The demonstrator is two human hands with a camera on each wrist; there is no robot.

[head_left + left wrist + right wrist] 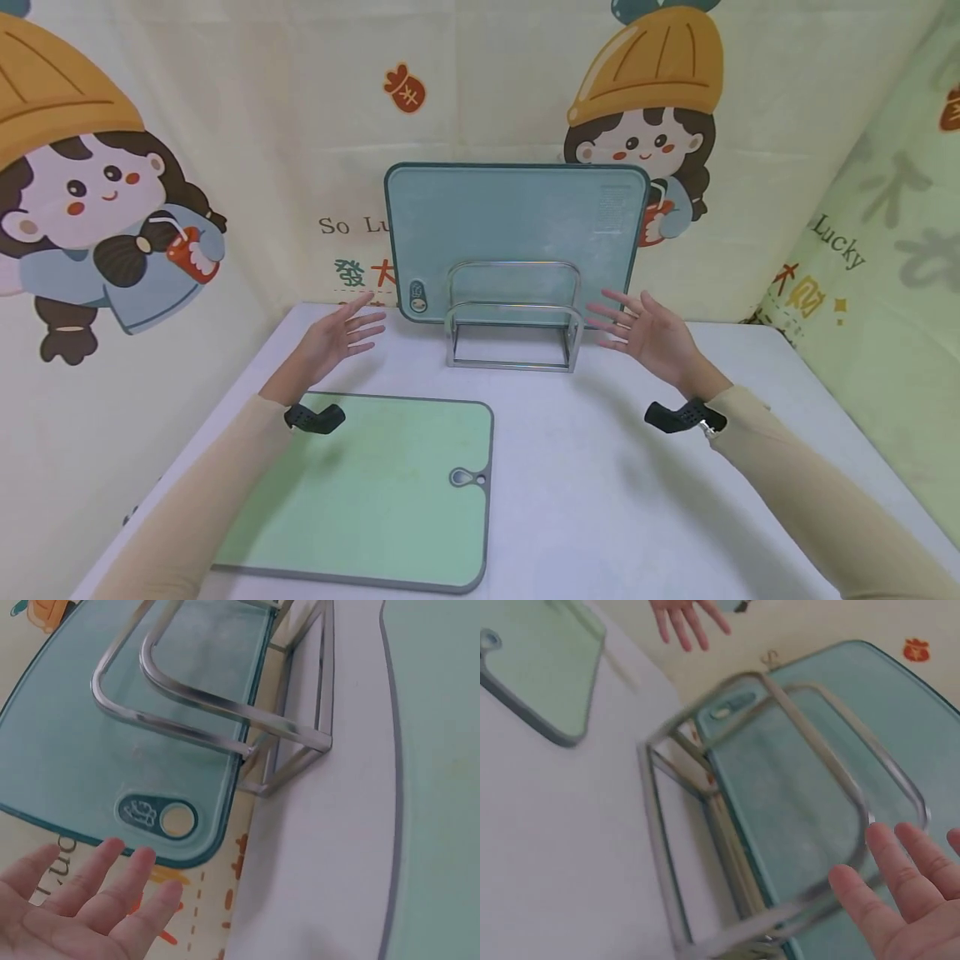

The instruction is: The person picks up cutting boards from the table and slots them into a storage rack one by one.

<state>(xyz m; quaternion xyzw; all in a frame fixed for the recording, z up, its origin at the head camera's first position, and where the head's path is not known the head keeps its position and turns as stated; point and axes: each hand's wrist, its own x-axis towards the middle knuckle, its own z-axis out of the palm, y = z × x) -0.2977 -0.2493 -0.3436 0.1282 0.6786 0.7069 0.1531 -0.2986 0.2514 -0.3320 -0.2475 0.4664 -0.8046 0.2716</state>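
Note:
A blue-green cutting board stands upright in a metal rack at the back of the table. My left hand hovers left of the rack, fingers spread and holding nothing; in the left wrist view its fingertips come near the board's corner with the round hole. To the rack's right is my right hand, its fingers also extended and empty. The right wrist view has those fingertips overlapping the rack's bars. A light green cutting board with a grey edge lies flat at the front left, partly covered by my left forearm.
The white table carries the rack and the flat board. Behind it hangs a printed cloth with cartoon figures, and a similar cloth borders the right side. Black bands sit at both wrists.

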